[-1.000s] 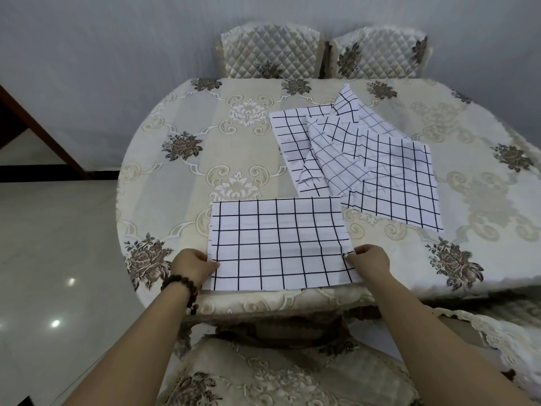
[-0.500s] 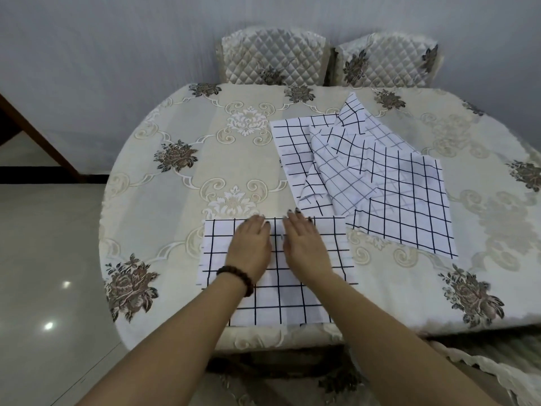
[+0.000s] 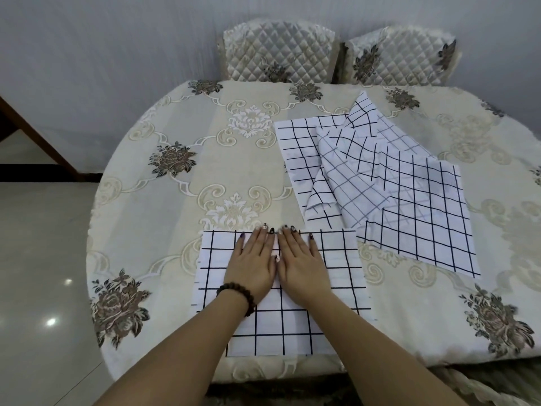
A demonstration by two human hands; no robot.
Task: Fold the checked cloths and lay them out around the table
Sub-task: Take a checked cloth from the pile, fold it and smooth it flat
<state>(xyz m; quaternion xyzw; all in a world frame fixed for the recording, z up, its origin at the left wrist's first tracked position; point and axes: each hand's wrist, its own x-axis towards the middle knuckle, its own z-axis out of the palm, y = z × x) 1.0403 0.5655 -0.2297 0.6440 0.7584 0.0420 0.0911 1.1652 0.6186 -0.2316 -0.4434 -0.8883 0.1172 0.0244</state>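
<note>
Head view: a folded checked cloth (image 3: 336, 259) lies flat on the near side of the counter (image 3: 175, 200), its near edge at the counter's rim. Both hands rest on it side by side, palms down. The left hand (image 3: 251, 268) and the right hand (image 3: 301, 268) are nearly touching along the thumbs. The fingers (image 3: 259, 238) of both are straight and held together, pressing on the cloth and gripping nothing, and their tips reach the cloth's far edge. A dark bead bracelet (image 3: 237, 291) circles the left wrist.

Beyond the folded cloth and to its right lies a loose pile of checked cloths (image 3: 409, 200), which overlap at different angles. One corner of it is turned over, and its near edge comes just beside the folded cloth's far right corner. The counter wears a cream cover with a flower pattern. Two quilted chairs (image 3: 278, 51) stand side by side at the far edge against a pale wall. A glossy floor (image 3: 38, 259) shows on the left.
</note>
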